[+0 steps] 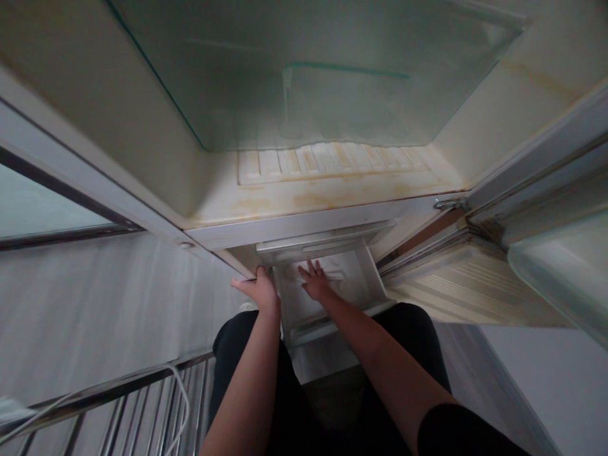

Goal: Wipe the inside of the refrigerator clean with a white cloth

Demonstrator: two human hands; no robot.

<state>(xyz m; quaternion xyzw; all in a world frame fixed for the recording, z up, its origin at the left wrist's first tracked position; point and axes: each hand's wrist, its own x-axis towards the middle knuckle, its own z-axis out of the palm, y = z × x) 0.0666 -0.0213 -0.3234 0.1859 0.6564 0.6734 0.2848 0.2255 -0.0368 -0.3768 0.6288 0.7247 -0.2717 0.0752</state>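
Observation:
I look down into an open fridge [332, 196] with a stained, yellowed inner floor. Below it a white plastic drawer [332, 310] is pulled partly out. My left hand [259, 291] grips the drawer's left side wall, with the fingers curled over its edge. My right hand [314, 280] lies flat inside the drawer with its fingers spread, holding nothing. Both forearms reach forward over my dark-clothed knees.
A glass shelf [313, 76] spans the fridge compartment above. The open fridge door [546, 253] with its ribbed inner panel stands at the right. A metal rack [118, 405] with a white cable [183, 405] lies at the lower left on a grey floor.

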